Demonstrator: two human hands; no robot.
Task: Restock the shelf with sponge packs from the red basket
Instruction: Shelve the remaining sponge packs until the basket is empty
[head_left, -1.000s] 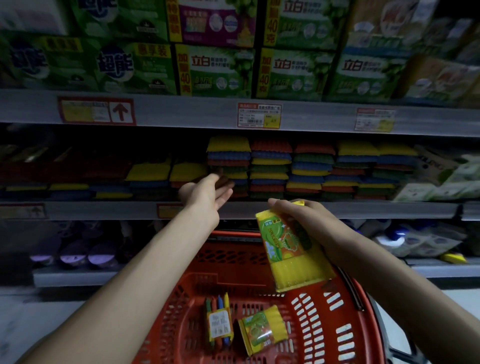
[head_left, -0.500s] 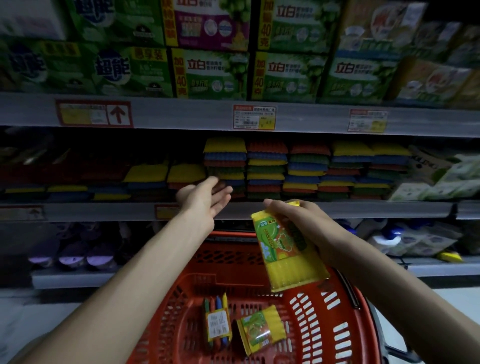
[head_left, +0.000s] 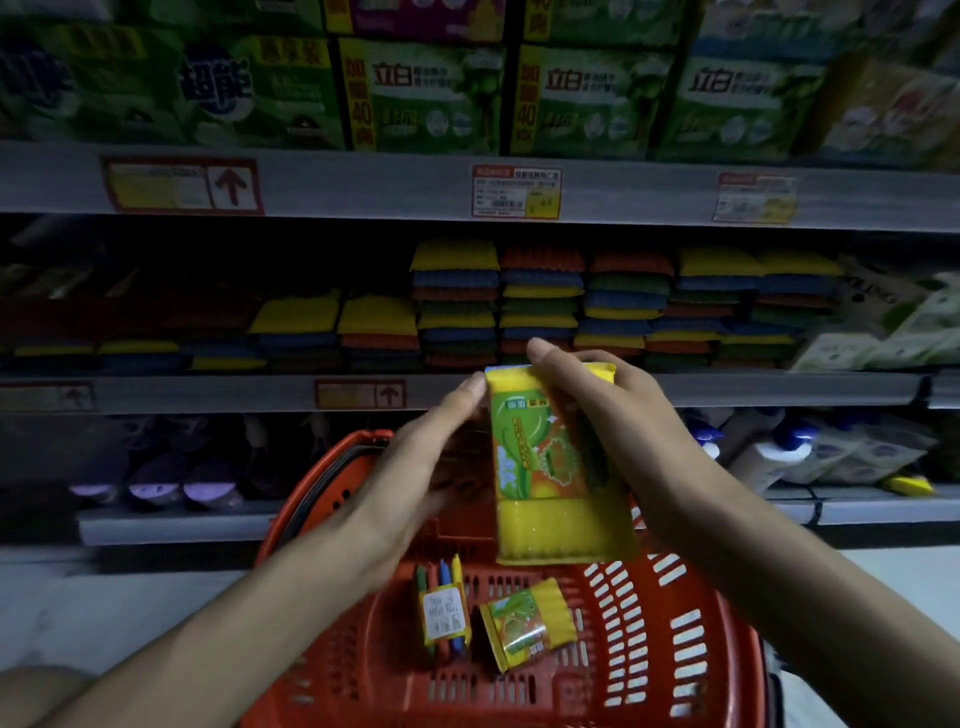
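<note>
Yellow sponge pack (head_left: 550, 467) sits in right hand (head_left: 639, 431) before stacked sponges (head_left: 540, 306) on shelf (head_left: 727, 389).

Green detergent boxes (head_left: 426, 98), price tags (head_left: 516, 191)

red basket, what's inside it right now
On the red basket floor lie a multicolour pack and a yellow pack. The held pack, left hand and right hand hide its far part.

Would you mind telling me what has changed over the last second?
The left hand has drawn back from the shelf to the sponge pack, straight fingertips at its upper left edge. The right hand still grips that pack above the red basket; two packs inside stay put.
</note>
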